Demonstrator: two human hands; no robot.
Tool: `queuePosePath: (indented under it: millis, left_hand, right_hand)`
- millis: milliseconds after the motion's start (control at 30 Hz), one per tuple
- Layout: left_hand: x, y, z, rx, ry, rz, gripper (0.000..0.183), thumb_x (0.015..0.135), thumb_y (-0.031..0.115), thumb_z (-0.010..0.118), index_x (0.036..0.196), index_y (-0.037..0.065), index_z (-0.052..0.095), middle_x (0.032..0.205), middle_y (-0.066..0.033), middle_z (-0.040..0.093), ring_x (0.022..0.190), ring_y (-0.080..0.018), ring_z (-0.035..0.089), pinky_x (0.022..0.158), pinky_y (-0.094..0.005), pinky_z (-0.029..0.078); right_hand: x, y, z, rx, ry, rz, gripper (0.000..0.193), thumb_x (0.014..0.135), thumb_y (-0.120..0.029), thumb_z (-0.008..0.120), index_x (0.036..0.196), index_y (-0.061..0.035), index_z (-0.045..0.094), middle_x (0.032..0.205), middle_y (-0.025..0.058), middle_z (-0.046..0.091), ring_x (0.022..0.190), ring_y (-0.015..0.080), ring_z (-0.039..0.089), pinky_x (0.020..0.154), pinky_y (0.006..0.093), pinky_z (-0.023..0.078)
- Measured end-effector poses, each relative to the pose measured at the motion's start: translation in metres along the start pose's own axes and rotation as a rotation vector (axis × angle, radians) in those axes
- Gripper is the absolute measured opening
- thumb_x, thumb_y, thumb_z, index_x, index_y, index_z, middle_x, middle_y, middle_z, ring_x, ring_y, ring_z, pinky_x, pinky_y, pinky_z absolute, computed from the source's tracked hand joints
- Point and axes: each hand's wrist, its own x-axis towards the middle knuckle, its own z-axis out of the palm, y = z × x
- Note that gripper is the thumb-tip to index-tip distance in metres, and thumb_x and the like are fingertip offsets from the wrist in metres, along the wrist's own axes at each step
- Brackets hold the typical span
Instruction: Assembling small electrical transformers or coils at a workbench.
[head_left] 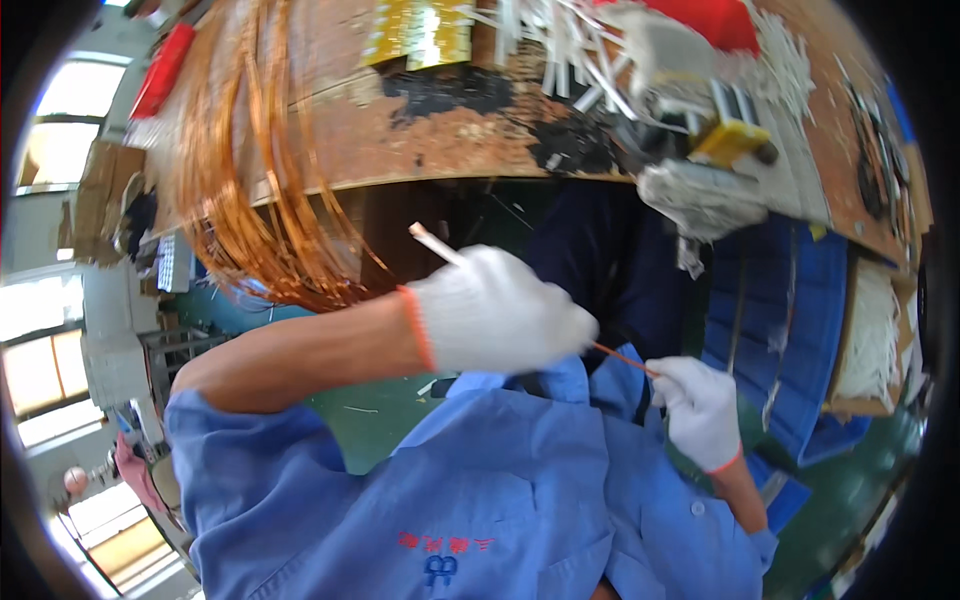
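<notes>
My left hand (500,310), in a white knit glove with an orange cuff, is closed around a copper wire (622,356). From its far side a short white sleeve (438,245) with a bare copper tip sticks out; whether it belongs to the same wire is hidden inside the fist. The thin wire runs taut down to the right, where my right hand (697,412), gloved the same way, pinches it. Both hands are in front of my blue jacket, short of the workbench. To the left, a large bundle of copper wires (265,170) bends down over the bench edge.
The worn wooden workbench (450,140) bears yellow pieces (418,35), white strips (560,45) and a cloth-wrapped fixture with a yellow block (728,143). Right of me stand blue panels (815,330) and a cardboard box (865,340) of white strands. Hand tools (872,160) lie far right.
</notes>
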Motion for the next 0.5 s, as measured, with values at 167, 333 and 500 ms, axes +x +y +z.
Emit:
queuePosePath:
  millis: [167, 333, 500]
  left_hand:
    - [0.034, 0.043, 0.021, 0.034, 0.247, 0.106, 0.016, 0.085, 0.019, 0.073, 0.085, 0.005, 0.065, 0.065, -0.0066, 0.056, 0.049, -0.0225, 0.064, 0.038, -0.0401, 0.047]
    - [0.029, 0.038, 0.007, 0.153, 0.285, 0.115, 0.017, 0.083, 0.02, 0.074, 0.083, 0.004, 0.066, 0.068, -0.007, 0.056, 0.056, -0.0213, 0.066, 0.041, -0.0374, 0.046]
    - [0.004, 0.004, -0.019, 0.192, 0.212, -0.019, 0.013, 0.083, 0.02, 0.074, 0.086, 0.009, 0.069, 0.076, -0.0053, 0.065, 0.069, -0.0232, 0.075, 0.055, -0.0391, 0.059]
  right_hand:
    - [0.008, -0.021, 0.01, -0.021, -0.012, -0.076, 0.019, 0.092, 0.007, 0.066, 0.105, 0.0, 0.077, 0.078, 0.0134, 0.072, 0.068, 0.0285, 0.075, 0.063, 0.0365, 0.056]
    - [-0.002, -0.001, -0.003, -0.05, 0.031, -0.012, 0.016, 0.097, 0.003, 0.066, 0.107, 0.0014, 0.078, 0.078, 0.0115, 0.073, 0.065, 0.0232, 0.072, 0.064, 0.0333, 0.055]
    - [-0.025, 0.027, -0.015, 0.018, 0.138, 0.2, 0.016, 0.106, -0.003, 0.063, 0.112, 0.0028, 0.077, 0.08, 0.0082, 0.073, 0.069, 0.0135, 0.069, 0.065, 0.0291, 0.053]
